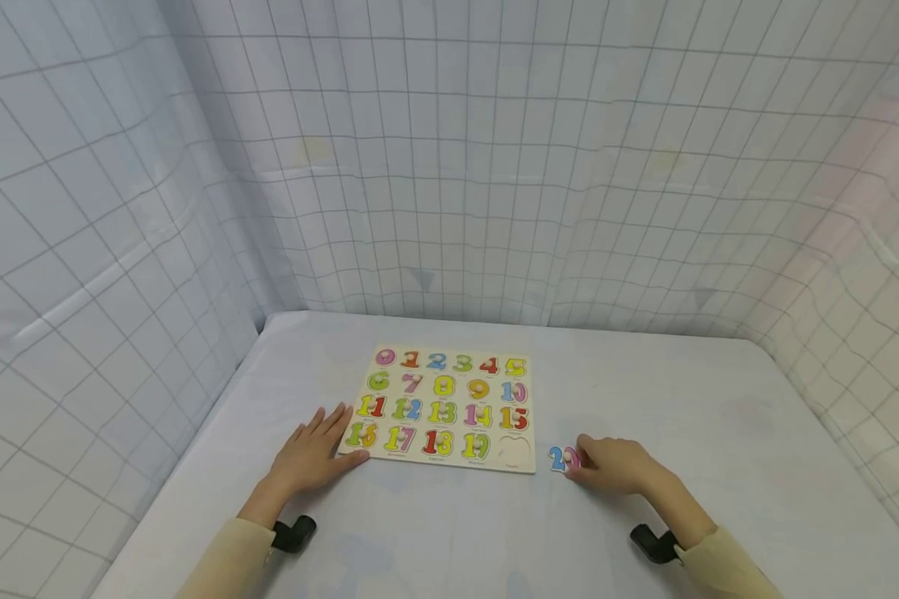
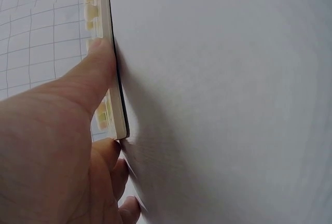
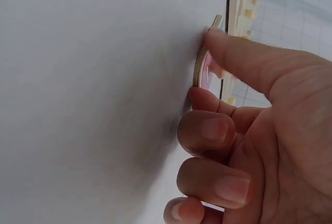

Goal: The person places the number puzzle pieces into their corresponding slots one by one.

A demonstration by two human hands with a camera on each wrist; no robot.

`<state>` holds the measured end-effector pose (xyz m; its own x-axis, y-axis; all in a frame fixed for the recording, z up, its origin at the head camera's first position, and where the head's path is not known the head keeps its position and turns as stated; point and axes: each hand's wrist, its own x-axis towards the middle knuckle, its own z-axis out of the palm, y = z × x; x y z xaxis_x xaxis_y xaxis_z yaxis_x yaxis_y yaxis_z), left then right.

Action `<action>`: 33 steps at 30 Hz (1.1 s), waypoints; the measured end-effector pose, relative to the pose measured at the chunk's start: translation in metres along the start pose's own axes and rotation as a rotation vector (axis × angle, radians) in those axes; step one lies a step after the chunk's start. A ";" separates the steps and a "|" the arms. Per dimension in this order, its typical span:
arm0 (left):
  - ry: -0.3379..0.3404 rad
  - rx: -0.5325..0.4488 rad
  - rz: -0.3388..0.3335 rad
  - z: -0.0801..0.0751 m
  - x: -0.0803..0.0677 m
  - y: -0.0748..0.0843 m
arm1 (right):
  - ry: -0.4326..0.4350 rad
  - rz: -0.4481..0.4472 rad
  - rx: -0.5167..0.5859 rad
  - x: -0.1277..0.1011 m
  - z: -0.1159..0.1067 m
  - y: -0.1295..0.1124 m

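Note:
A wooden number puzzle board [image 1: 494, 462] lies on the table, with coloured, knobbed number pieces seated in rows. Its lower right recess [image 1: 514, 450] is bare. My left hand [image 1: 313, 453] rests at the board's near left corner, fingers spread along the left side. In the left wrist view the thumb [image 2: 93, 73] presses against the board's edge [image 2: 118, 115]. Just right of the board, my right hand [image 1: 616, 466] pinches the blue and pink number 20 piece [image 1: 558, 459] between thumb and fingers. The right wrist view shows this piece [image 3: 206, 73] tilted edge-on, near the cloth.
White cloth covers the table [image 1: 644, 383]. Grid-patterned white curtains [image 1: 449, 166] hang behind it and on both sides. A black wrist mount [image 1: 295, 534] sits on the left forearm, and another black mount [image 1: 653, 544] on the right.

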<state>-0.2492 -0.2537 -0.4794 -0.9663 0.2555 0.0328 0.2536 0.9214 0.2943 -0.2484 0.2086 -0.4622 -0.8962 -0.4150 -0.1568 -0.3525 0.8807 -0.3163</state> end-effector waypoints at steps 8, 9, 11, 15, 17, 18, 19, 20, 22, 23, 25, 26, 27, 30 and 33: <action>-0.001 0.003 -0.009 0.000 0.002 -0.001 | 0.069 0.019 -0.026 0.008 0.002 -0.002; -0.002 0.003 -0.009 0.000 0.002 0.000 | 0.076 0.011 -0.027 0.009 0.002 -0.002; -0.002 -0.001 -0.009 -0.001 0.002 0.001 | 0.085 -0.014 -0.030 0.009 0.003 -0.002; 0.001 0.003 -0.011 -0.002 0.001 0.002 | 0.090 -0.056 -0.017 0.012 0.003 -0.003; 0.002 0.003 -0.012 -0.002 0.001 0.002 | 0.093 -0.066 -0.013 0.013 0.002 -0.004; 0.002 0.004 -0.013 -0.002 0.001 0.002 | 0.097 -0.068 -0.012 0.013 0.002 -0.005; 0.002 0.006 -0.014 -0.003 0.001 0.002 | 0.101 -0.069 -0.012 0.014 0.001 -0.006; 0.001 0.005 -0.014 -0.003 0.001 0.002 | 0.106 -0.071 -0.009 0.015 0.000 -0.008; 0.000 0.000 -0.015 -0.003 0.001 0.002 | 0.116 -0.077 -0.004 0.016 -0.001 -0.010; 0.001 -0.001 -0.015 -0.003 0.001 0.002 | 0.120 -0.084 0.001 0.017 -0.002 -0.012; 0.001 -0.004 -0.015 -0.003 0.001 0.002 | 0.125 -0.104 0.012 0.020 -0.002 -0.016; 0.001 -0.004 -0.016 -0.003 0.000 0.002 | 0.126 -0.115 0.013 0.021 -0.002 -0.019; 0.000 -0.005 -0.016 -0.003 0.000 0.002 | 0.125 -0.123 0.011 0.023 -0.002 -0.021; -0.005 -0.004 -0.017 -0.002 0.000 0.002 | 0.118 -0.141 0.004 0.029 0.000 -0.028; -0.008 -0.003 -0.017 -0.001 0.001 0.001 | 0.109 -0.148 -0.005 0.035 0.003 -0.035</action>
<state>-0.2495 -0.2530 -0.4782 -0.9701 0.2419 0.0197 0.2367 0.9250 0.2972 -0.2667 0.1622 -0.4594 -0.8581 -0.5134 -0.0068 -0.4838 0.8129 -0.3241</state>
